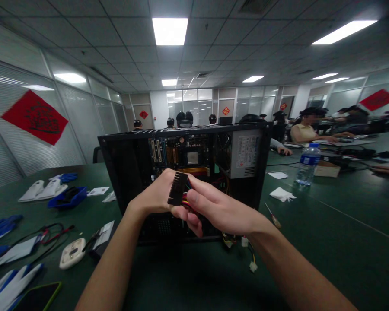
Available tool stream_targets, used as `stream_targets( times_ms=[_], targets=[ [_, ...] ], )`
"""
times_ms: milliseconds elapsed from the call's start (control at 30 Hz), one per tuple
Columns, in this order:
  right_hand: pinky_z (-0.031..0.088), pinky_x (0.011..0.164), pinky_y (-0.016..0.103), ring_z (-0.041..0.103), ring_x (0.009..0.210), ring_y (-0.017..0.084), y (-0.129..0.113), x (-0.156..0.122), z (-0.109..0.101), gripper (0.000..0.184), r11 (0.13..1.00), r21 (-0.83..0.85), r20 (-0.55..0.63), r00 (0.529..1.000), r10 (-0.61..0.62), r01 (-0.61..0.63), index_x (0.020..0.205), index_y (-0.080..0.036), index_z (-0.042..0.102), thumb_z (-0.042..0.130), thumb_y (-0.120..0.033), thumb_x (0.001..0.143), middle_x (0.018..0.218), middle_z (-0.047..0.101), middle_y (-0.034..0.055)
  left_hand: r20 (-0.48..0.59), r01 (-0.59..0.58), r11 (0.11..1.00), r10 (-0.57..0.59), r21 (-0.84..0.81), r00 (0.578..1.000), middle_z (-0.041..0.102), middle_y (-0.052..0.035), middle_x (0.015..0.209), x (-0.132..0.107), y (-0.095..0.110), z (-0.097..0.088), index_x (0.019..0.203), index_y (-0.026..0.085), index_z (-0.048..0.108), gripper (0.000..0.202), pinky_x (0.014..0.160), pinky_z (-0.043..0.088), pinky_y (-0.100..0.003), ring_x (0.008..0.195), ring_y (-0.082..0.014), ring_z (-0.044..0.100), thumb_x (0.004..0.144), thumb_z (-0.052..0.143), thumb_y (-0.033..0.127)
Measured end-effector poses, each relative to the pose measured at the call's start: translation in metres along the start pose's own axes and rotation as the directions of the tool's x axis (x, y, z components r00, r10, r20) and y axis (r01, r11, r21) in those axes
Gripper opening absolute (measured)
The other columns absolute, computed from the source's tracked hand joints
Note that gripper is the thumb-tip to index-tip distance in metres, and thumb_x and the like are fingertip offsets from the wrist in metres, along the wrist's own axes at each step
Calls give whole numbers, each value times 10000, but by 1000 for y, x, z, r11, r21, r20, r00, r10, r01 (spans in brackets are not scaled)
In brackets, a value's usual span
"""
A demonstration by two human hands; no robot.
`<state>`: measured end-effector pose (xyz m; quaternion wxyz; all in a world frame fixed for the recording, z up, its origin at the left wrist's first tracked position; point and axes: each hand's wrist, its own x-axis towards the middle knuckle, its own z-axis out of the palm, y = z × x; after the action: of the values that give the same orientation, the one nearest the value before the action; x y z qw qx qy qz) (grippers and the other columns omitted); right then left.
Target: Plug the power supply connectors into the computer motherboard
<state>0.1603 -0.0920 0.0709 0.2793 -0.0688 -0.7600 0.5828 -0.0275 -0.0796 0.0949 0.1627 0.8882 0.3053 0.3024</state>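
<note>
Holding the black multi-pin connector (177,188) before the open computer case (126,166), my right hand (222,207) grips its wires (185,200); my left hand's (158,190) closure I cannot tell; power supply (246,157) mounted, connector and white plug (253,266) unattached

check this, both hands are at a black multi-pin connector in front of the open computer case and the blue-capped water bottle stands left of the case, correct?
No, the head view shows the blue-capped water bottle right of the open computer case. The part about the black multi-pin connector is correct.
</note>
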Motion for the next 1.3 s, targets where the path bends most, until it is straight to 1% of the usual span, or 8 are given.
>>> stream_targets(
  times_ms=[167, 300, 467, 567, 733, 900, 1133, 1300],
  targets=[
    [434, 460, 180, 529, 535, 73, -1, 1, 0, 385, 978, -195, 10, 997, 78, -74, 1111, -190, 490, 587, -524, 948, 796, 580, -20, 183, -12, 995, 29, -95, 983, 721, -42, 846, 1, 2, 2, 913, 123, 729, 256, 693, 535, -276, 754, -196, 656, 729, 736, 299],
    [403, 408, 171, 517, 468, 68, -5, 1, 0, 298, 948, -293, -39, 992, 116, -123, 1093, -185, 508, 561, -454, 975, 726, 573, -41, 159, -64, 989, 84, -131, 984, 735, -37, 807, 1, -1, 8, 901, 144, 755, 263, 710, 550, -290, 753, -206, 667, 694, 778, 306],
    [426, 427, 170, 530, 461, 69, -6, 1, -2, 314, 960, -232, -46, 988, 147, -153, 1083, -187, 501, 577, -466, 960, 680, 553, -69, 149, -57, 985, 82, -166, 985, 730, -45, 766, 2, -5, 10, 889, 129, 750, 338, 709, 560, -295, 737, -210, 675, 656, 843, 356],
    [442, 441, 182, 530, 455, 72, -2, 2, -7, 331, 976, -184, -85, 991, 106, -120, 995, -188, 508, 627, -488, 923, 655, 538, -76, 69, -43, 990, 53, -132, 996, 711, -38, 751, 4, -5, 10, 816, 112, 727, 365, 648, 528, -257, 716, -195, 660, 630, 865, 395],
    [416, 438, 195, 507, 438, 84, 0, 1, -23, 409, 980, -182, -146, 988, 56, -82, 765, -168, 531, 643, -539, 895, 533, 514, -58, -205, 29, 995, -10, 93, 979, 640, 7, 644, 7, 7, 17, 694, 112, 671, 354, 559, 424, -203, 621, -134, 582, 667, 842, 422],
    [411, 456, 205, 540, 458, 100, -8, -3, -33, 479, 964, -255, -200, 980, 19, -70, 644, -162, 535, 640, -560, 889, 508, 571, -8, -233, 64, 996, -47, 65, 971, 658, 10, 656, 10, 16, 23, 755, 119, 701, 294, 551, 400, -204, 603, -117, 567, 765, 777, 402],
    [432, 473, 224, 542, 483, 112, 2, 7, -35, 472, 956, -293, -445, 882, -155, 21, 700, -175, 559, 618, -608, 877, 572, 582, -8, -330, 123, 991, -98, 56, 939, 731, -20, 745, 6, 17, 17, 839, 142, 750, 248, 608, 441, -214, 654, -126, 621, 871, 680, 378],
    [389, 512, 241, 506, 552, 121, 11, 12, -32, 528, 831, -556, -563, 729, -390, 15, 695, -179, 544, 554, -667, 896, 611, 559, -3, -343, 176, 984, -166, 0, 925, 684, -3, 683, 3, 22, 15, 761, 139, 749, 297, 567, 404, -216, 619, -121, 577, 906, 615, 361]
  ],
)
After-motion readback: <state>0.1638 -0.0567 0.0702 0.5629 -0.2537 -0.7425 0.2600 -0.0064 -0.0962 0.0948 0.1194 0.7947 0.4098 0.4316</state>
